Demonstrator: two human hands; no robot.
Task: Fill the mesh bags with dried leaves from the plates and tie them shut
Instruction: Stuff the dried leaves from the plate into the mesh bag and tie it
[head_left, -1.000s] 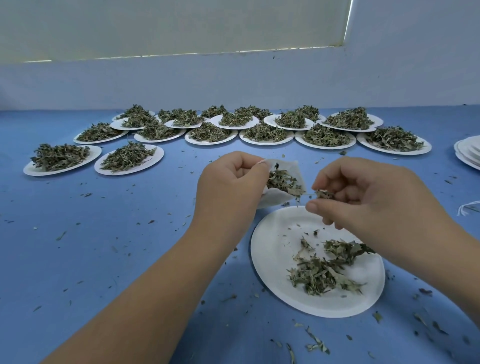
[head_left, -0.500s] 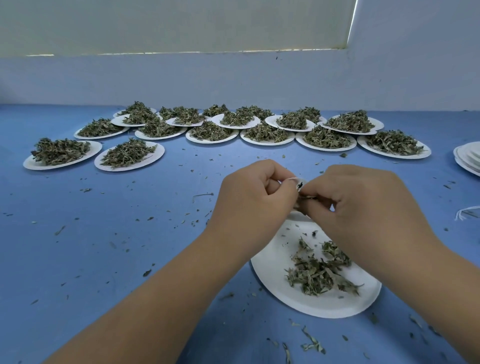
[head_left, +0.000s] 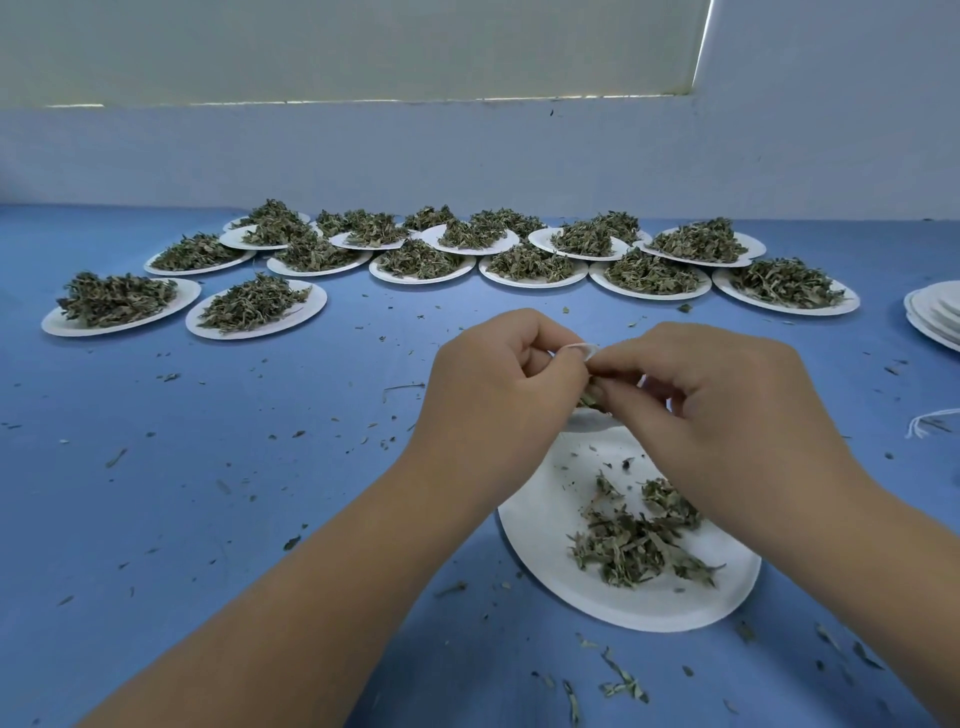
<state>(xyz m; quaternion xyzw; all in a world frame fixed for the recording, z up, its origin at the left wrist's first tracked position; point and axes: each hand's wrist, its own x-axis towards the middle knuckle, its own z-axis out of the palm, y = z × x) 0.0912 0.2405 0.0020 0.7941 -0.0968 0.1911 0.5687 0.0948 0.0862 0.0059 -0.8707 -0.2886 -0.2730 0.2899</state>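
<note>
My left hand (head_left: 498, 395) and right hand (head_left: 727, 415) meet over the near plate (head_left: 540, 545) by the desk's (head_left: 208, 519) front edge, both pinching the bag (head_left: 584, 348) between them; leaves (head_left: 628, 545) lie on the plate.

Left hand (head_left: 504, 384), right hand (head_left: 727, 410): knuckles up, fingers curled, fingertips meeting, both pinching small white mesh bag (head_left: 584, 349) between them; forearms angled inward.

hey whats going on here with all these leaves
A person works over the near plate, with the left hand and right hand both pinching a small mesh bag between them. The bag is mostly hidden, so I cannot tell whether it is tied. Some dried leaves lie on that plate. Many heaped plates sit farther back on the blue table.
</note>
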